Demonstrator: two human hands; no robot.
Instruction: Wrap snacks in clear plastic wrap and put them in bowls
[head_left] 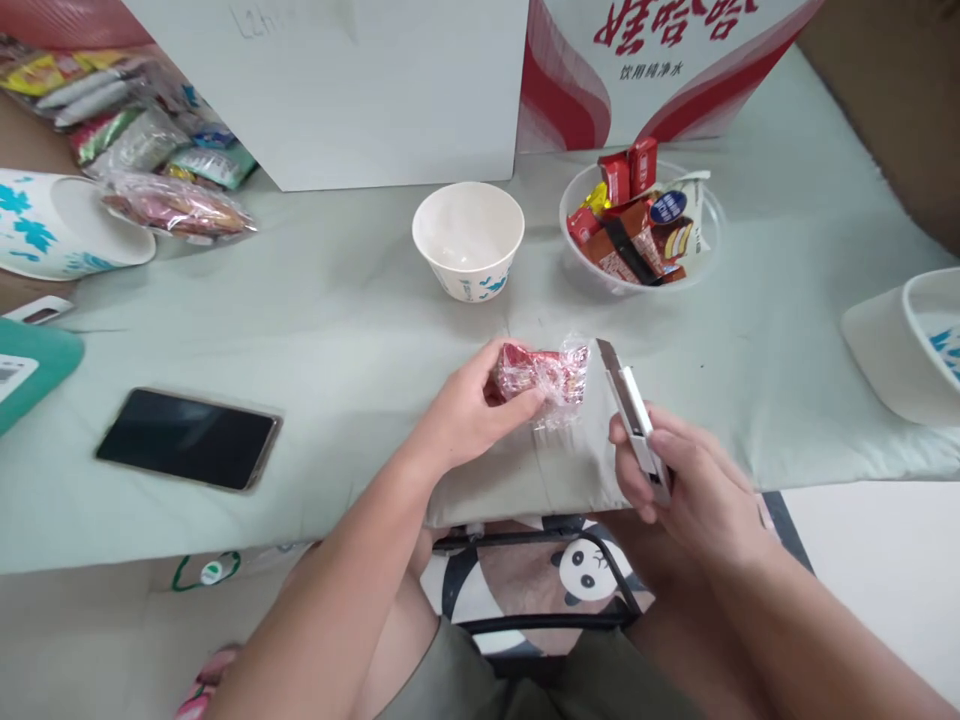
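Note:
My left hand (480, 405) grips a small red packet in clear, crinkled plastic wrap (551, 375), thumb on the near side, close to the table's front edge. My right hand (682, 470) is closed around a utility knife (634, 415) with a white and grey body. Its blade is out and points up and to the left, a little to the right of the packet and apart from it. Beyond the hands stands a white paper bowl (466, 245) with blue leaf prints. Right of that, a clear plastic bowl (637, 285) holds several wrapped snacks.
A phone (189, 438) lies at left on the pale green tablecloth (322, 330). Several packaged snacks (157, 150) and a tipped paper bucket (67, 225) are at far left. A white box (390, 100) and a red-and-white carton (660, 90) stand behind. A white container (900, 350) sits far right.

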